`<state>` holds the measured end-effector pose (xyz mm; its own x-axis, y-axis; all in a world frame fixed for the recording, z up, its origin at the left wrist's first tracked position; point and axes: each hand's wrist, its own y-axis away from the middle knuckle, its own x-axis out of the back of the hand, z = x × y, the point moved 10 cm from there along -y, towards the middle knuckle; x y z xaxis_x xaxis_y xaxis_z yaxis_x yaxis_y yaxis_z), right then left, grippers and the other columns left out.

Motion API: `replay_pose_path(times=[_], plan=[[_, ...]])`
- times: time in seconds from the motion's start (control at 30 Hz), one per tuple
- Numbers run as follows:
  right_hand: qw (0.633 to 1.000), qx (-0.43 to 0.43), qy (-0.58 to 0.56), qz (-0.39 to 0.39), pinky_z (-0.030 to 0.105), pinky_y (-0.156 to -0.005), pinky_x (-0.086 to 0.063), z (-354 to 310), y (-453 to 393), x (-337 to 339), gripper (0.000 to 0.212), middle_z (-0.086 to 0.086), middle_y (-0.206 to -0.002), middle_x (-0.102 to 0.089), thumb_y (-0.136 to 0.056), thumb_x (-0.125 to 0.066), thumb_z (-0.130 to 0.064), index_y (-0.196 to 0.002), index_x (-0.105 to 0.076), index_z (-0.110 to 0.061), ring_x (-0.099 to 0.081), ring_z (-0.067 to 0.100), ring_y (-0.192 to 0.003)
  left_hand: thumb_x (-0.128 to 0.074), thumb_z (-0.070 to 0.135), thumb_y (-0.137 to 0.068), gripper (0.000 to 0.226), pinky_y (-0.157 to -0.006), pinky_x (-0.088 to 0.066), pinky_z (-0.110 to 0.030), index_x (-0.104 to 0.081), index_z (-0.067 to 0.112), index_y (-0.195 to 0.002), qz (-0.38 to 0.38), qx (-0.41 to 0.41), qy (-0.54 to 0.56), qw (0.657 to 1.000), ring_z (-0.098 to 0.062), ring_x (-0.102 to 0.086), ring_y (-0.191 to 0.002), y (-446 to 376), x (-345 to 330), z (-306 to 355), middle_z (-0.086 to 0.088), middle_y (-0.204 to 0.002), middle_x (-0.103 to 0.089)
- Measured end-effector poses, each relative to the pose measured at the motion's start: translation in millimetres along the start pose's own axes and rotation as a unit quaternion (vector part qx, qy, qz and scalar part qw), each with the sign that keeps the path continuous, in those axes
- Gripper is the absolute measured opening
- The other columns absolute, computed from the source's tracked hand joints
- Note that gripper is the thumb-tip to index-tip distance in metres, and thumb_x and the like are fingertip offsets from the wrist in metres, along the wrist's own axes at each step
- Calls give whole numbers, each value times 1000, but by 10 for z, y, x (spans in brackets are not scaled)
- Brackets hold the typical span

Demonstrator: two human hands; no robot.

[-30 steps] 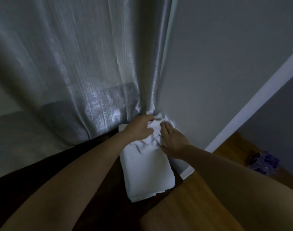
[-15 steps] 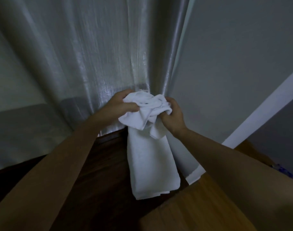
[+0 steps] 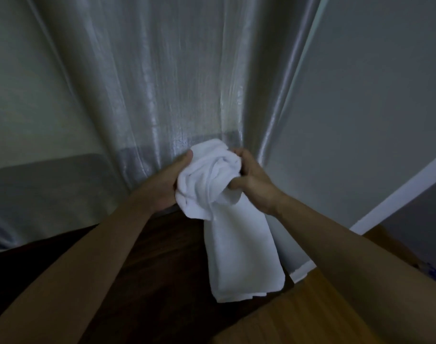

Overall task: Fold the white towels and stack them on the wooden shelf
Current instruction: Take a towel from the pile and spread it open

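Wooden floor (image 3: 298, 316) fills five o'clock, with a darker wooden surface (image 3: 162, 264) at six. One folded white towel (image 3: 244, 259) lies on that surface (its far end hidden). Above it at centre, two hands hold one crumpled towel (image 3: 207, 180): left hand (image 3: 162, 184) grips its side, right hand (image 3: 251, 180) pinches it. Behind, a silvery curtain (image 3: 174, 83) spans twelve o'clock, a grey wall (image 3: 373, 108) two.

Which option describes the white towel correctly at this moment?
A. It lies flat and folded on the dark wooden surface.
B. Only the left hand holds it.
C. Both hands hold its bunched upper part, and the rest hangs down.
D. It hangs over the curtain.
C: the left hand and the right hand both grip the crumpled top of the towel, while its lower part hangs down in front of the dark wooden surface.
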<state>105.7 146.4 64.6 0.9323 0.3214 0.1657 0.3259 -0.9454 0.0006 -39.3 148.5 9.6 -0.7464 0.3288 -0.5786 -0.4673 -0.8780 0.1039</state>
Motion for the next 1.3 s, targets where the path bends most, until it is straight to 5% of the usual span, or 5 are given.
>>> replay_pose_path(times=[0.43, 0.77, 1.03, 1.2, 1.3], plan=[[978, 0, -209, -1, 44, -106, -47, 332, 256, -1131, 36, 8, -129, -70, -94, -56, -14, -127, -69, -13, -61, 26, -127, -39, -6, -102, 33, -50, -49, -13, -45, -37, -96, 301, -140, -221, 917, -2, -60, -52, 1040, 1170, 421, -42, -78, -56], [972, -36, -165, -162, 33, -100, -55, 338, 227, -2079, 48, 2, -131, -71, -93, -71, -47, -134, -66, -23, -65, 20, -124, -61, 36, -85, 5, -75, -45, -7, -65, 38, -83, 237, -135, -423, 864, 16, -60, -75, 1885, 605, 441, 19, -78, -69], [995, 21, -31, -96, 21, -75, -53, 304, 332, -2391, 19, -5, -80, -74, -103, -58, -19, -87, -69, -17, -71, 2, -81, -82, 11, -74, 104, -111, -42, -29, -19, 24, -155, 370, -6, -472, 800, -16, -46, -139, 2482, 852, -64, 1, -151, -43], [986, 76, -54, -135, 11, -77, -52, 193, 484, -2514, 20, -19, -97, -74, -102, -59, -18, -100, -66, -37, -70, -2, -94, -73, 47, -78, 60, -100, -51, -28, -53, 35, -134, 427, -105, -252, 862, -11, -60, -125, 2705, 730, -166, 8, -129, -66], [980, 121, -46, -152, 8, -79, -50, 83, 524, -2506, 22, -21, -98, -72, -100, -62, -16, -107, -64, -37, -67, -4, -97, -56, 28, -103, 26, -96, -53, -27, -62, 30, -128, 492, -189, -316, 789, -9, -64, -117, 2984, 639, 107, 9, -122, -70]])
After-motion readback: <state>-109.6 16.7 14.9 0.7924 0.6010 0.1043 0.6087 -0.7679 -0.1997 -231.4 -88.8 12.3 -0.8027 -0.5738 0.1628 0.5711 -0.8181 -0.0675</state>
